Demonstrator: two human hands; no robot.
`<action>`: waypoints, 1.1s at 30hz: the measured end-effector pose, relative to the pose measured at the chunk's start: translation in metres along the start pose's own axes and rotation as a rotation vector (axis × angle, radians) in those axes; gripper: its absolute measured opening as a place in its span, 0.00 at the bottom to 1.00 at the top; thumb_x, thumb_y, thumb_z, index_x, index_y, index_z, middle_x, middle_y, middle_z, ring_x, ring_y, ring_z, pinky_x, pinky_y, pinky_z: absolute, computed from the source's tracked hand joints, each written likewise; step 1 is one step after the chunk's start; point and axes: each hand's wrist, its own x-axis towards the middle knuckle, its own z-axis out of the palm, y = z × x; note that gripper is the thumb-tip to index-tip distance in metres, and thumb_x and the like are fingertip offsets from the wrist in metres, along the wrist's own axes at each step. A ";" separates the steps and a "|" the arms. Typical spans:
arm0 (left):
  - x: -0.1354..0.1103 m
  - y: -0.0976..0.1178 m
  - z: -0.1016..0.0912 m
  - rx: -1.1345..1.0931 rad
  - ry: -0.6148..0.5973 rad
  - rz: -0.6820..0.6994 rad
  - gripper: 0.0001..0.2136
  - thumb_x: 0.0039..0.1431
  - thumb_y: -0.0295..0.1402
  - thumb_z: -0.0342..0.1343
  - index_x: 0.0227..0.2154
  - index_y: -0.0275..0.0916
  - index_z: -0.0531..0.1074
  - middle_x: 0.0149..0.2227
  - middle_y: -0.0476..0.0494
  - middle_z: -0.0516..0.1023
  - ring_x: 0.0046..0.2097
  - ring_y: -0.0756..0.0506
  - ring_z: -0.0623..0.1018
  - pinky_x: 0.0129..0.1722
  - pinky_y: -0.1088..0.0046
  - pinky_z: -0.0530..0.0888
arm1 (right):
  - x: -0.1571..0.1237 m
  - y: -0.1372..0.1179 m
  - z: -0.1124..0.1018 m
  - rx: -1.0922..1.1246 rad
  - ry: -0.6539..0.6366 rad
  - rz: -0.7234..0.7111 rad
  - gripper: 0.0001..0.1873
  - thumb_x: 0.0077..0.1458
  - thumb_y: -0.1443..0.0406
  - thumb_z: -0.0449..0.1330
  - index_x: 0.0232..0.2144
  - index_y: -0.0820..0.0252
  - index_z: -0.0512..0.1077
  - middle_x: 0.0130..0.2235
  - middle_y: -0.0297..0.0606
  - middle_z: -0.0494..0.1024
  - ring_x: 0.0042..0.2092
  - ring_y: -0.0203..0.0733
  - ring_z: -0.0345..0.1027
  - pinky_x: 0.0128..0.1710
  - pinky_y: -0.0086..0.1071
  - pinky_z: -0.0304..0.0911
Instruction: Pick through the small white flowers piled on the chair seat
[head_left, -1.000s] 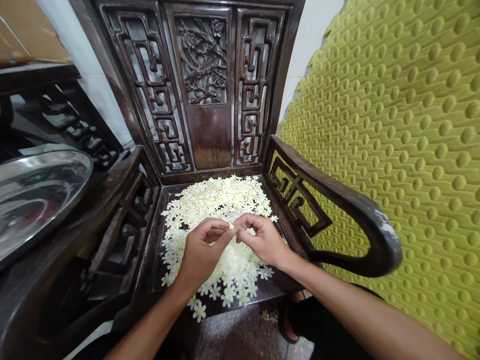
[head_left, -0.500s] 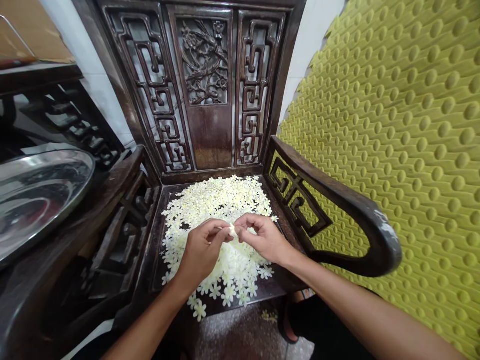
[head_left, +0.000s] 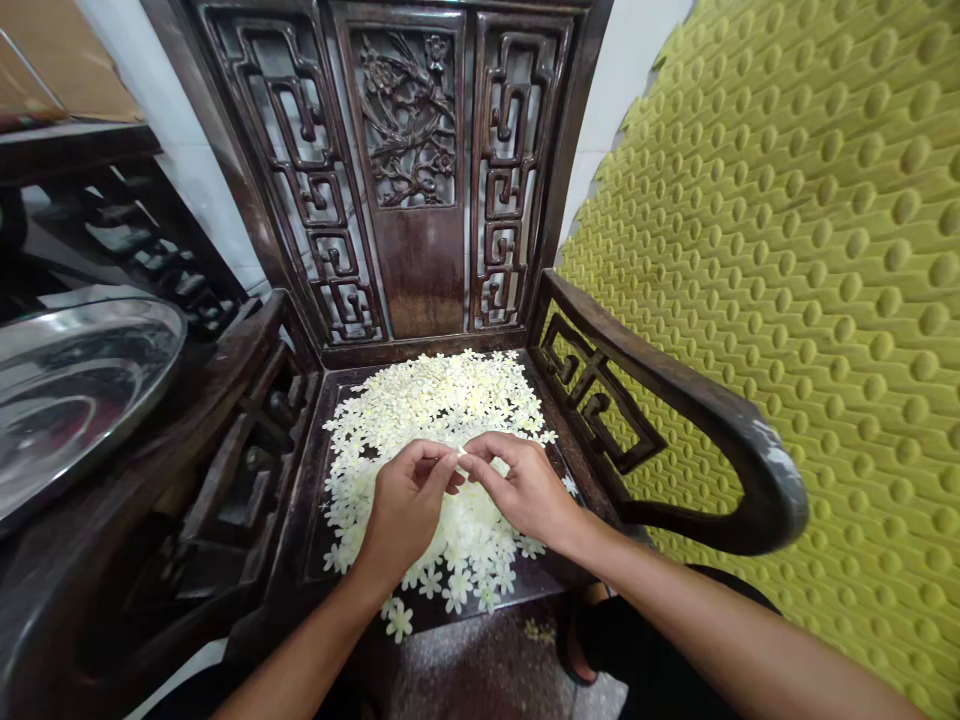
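Two curled hands, the left hand (head_left: 406,508) and right hand (head_left: 527,490), met above white flowers (head_left: 442,410); a tiny white bit (head_left: 460,452) sat between both grips, but I could not tell which held it.

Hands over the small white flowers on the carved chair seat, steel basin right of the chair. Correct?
No: the steel basin is left of the carved chair, not right, per the head view. Left hand and right hand over the small white flowers: correct.

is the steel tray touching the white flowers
Apart: the head view shows the steel tray outside the chair's armrest, the white flowers on the seat.
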 end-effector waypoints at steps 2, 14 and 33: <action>0.001 0.002 0.001 -0.070 -0.012 -0.039 0.07 0.60 0.36 0.59 0.31 0.37 0.74 0.26 0.48 0.78 0.29 0.48 0.77 0.33 0.72 0.75 | 0.001 0.002 -0.001 -0.031 0.009 -0.052 0.10 0.65 0.64 0.56 0.33 0.58 0.74 0.31 0.35 0.78 0.35 0.40 0.71 0.38 0.33 0.61; 0.000 0.001 0.000 -0.048 0.010 0.043 0.05 0.61 0.33 0.59 0.31 0.37 0.73 0.29 0.49 0.76 0.32 0.48 0.76 0.36 0.72 0.73 | -0.001 0.000 0.000 0.004 0.108 0.022 0.07 0.62 0.65 0.60 0.31 0.58 0.74 0.31 0.34 0.77 0.34 0.39 0.70 0.38 0.33 0.63; -0.001 0.008 0.003 -0.323 0.087 -0.037 0.16 0.53 0.29 0.67 0.36 0.42 0.62 0.29 0.51 0.82 0.29 0.50 0.79 0.35 0.72 0.76 | -0.006 -0.002 0.011 0.274 0.135 0.138 0.08 0.61 0.62 0.61 0.33 0.58 0.78 0.32 0.36 0.79 0.33 0.39 0.74 0.36 0.33 0.68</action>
